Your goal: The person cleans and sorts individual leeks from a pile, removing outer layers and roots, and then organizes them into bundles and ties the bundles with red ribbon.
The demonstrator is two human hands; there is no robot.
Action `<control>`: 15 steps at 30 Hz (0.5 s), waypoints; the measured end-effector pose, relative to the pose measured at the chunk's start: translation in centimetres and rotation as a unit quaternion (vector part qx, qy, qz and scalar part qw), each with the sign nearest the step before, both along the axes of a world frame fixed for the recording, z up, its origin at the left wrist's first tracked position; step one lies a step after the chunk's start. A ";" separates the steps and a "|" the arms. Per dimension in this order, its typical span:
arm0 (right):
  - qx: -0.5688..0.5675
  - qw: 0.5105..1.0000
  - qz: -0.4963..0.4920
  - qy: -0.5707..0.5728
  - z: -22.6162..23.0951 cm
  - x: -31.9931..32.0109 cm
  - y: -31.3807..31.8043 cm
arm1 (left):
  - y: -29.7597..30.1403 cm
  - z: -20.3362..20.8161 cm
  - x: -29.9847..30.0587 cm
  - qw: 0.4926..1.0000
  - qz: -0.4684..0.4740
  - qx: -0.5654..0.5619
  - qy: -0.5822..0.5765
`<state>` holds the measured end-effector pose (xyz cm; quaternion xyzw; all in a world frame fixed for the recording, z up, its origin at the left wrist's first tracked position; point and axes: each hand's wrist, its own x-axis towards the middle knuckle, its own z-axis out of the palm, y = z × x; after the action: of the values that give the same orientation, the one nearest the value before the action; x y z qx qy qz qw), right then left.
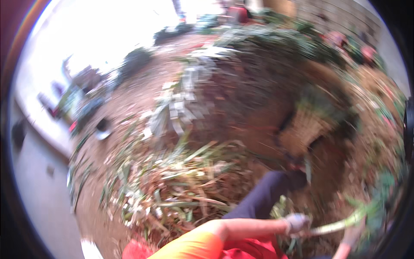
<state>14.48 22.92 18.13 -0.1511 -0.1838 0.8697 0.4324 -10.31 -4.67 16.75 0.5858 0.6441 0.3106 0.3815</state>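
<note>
The left hand [297, 222], greyish and blurred, is curled around the pale root end of 1 leek-like stalk [338, 225]. That stalk lies at the lower right, smooth and whitish along its shaft, spreading into flat green leaves. The right hand [353, 235] is at the stalk's leafy half, just below it; blur keeps me from telling whether it grips.

Beside the left hand is 1 bent leg in dark cloth [265, 194]; the left arm wears 1 orange sleeve [194, 245], next to red fabric [252, 249].

Past the leg sits 1 thick bundle [312, 118] of pale stems with dark green tops. To its left spreads 1 loose heap of trimmings [185, 185], stringy and papery, too tangled to count. Farther out, 1 round bowl [102, 129] with a shiny rim rests on the brown floor [97, 222].
</note>
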 end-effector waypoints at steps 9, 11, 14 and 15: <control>0.070 0.994 -0.065 -0.059 5.1 -3.7 -4.2 | 8.6 0.3 2.9 0.968 0.055 0.058 -0.239; 0.071 0.992 -0.093 -0.057 6.6 -1.6 -6.4 | 10.6 1.8 6.2 0.960 0.037 0.052 -0.273; 0.084 0.985 -0.142 -0.053 7.1 0.6 -7.6 | 13.2 3.5 10.8 0.920 0.013 0.046 -0.390; 0.101 0.979 -0.156 -0.079 7.3 1.0 -7.9 | 13.6 5.5 12.1 0.899 0.013 0.015 -0.437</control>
<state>15.50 14.98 25.40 -0.2013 -0.2784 0.7537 0.5603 1.77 8.93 22.23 0.3882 0.4160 0.5498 0.6115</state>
